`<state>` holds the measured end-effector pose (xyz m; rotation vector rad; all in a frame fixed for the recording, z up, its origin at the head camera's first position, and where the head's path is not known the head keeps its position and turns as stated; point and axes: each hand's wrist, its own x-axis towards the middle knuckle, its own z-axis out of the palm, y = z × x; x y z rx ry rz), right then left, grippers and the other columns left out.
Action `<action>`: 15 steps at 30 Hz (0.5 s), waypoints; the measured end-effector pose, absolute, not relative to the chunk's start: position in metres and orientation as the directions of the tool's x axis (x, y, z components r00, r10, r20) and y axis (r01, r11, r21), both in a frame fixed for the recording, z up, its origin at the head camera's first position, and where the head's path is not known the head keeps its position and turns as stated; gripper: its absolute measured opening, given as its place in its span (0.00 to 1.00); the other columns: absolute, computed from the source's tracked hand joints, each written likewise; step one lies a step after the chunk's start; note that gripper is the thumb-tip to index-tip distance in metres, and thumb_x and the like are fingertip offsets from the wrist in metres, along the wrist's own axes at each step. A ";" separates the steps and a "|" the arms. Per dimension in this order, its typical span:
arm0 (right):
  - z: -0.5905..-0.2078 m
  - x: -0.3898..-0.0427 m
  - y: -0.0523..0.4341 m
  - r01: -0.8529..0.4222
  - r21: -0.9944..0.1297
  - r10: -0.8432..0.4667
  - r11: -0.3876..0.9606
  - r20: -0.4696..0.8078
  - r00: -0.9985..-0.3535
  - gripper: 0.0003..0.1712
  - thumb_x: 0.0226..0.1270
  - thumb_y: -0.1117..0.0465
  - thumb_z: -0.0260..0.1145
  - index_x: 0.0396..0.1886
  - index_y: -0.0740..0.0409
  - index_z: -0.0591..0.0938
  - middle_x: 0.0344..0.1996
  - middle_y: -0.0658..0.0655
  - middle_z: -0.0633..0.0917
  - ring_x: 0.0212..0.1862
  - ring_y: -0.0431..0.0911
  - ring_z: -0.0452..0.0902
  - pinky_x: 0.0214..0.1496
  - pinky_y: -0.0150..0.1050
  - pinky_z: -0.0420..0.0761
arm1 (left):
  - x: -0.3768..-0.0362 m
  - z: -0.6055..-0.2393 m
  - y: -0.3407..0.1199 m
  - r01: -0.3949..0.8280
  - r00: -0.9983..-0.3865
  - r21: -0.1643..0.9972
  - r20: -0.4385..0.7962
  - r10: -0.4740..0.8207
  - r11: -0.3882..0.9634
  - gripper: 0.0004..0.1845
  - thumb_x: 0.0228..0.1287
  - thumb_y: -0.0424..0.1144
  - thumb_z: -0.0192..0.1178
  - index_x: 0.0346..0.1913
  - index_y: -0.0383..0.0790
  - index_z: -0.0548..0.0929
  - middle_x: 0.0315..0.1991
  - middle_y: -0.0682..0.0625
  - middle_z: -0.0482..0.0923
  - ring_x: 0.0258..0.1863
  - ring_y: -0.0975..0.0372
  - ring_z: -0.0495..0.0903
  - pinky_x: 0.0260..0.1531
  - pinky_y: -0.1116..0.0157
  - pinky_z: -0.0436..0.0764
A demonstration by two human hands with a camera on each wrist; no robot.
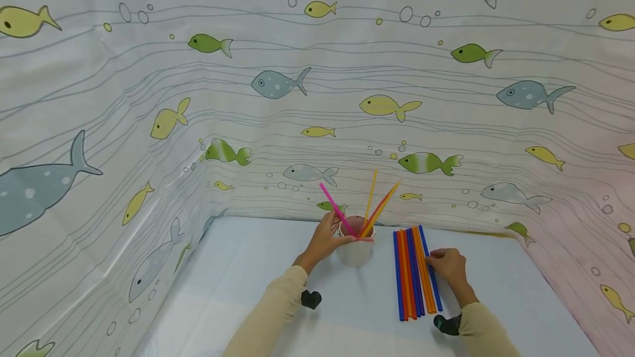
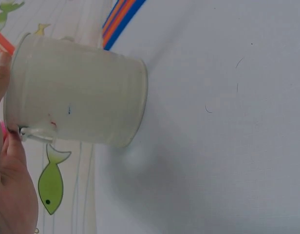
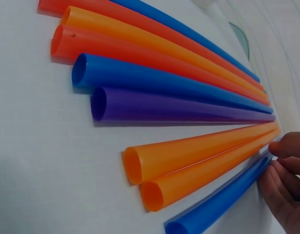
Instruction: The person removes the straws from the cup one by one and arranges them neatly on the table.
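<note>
While the left hand (image 1: 324, 240) curled around the cup (image 1: 355, 247) of upright straws (image 1: 369, 205) at centre, the right hand (image 1: 448, 266) pinched the rightmost blue straw (image 1: 430, 269) among the flat row; lifting it cleanly into the cup seemed next.

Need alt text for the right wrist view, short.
A right hand touches the nearest blue straw in a row of orange, purple, blue and red straws lying side by side on a white table, open ends toward the camera.
</note>
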<state>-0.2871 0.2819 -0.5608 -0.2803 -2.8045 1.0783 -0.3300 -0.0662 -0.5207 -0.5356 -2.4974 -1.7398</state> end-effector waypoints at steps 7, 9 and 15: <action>-0.563 -0.289 0.283 0.167 -0.693 0.242 0.701 0.012 -0.970 0.18 0.62 0.61 0.69 0.40 0.75 0.84 0.31 0.67 0.86 0.28 0.48 0.82 0.28 0.40 0.84 | -0.326 -0.514 -0.066 0.315 -0.935 0.904 0.245 0.256 0.288 0.40 0.54 0.40 0.73 0.68 0.39 0.64 0.65 0.44 0.66 0.67 0.52 0.68 0.62 0.60 0.71; -0.563 -0.289 0.284 0.170 -0.695 0.244 0.699 0.009 -0.970 0.18 0.62 0.61 0.69 0.41 0.75 0.84 0.31 0.67 0.86 0.28 0.48 0.82 0.28 0.40 0.84 | -0.329 -0.520 -0.066 0.312 -0.938 0.902 0.243 0.249 0.297 0.41 0.54 0.41 0.74 0.69 0.40 0.64 0.65 0.45 0.66 0.66 0.54 0.68 0.62 0.61 0.71; -0.559 -0.289 0.288 0.123 -0.676 0.255 0.726 0.099 -0.962 0.18 0.61 0.59 0.69 0.39 0.74 0.85 0.30 0.65 0.87 0.33 0.55 0.83 0.34 0.47 0.84 | -0.328 -0.521 -0.067 0.307 -0.939 0.904 0.237 0.250 0.296 0.44 0.53 0.41 0.74 0.70 0.39 0.62 0.65 0.45 0.66 0.67 0.53 0.68 0.62 0.63 0.71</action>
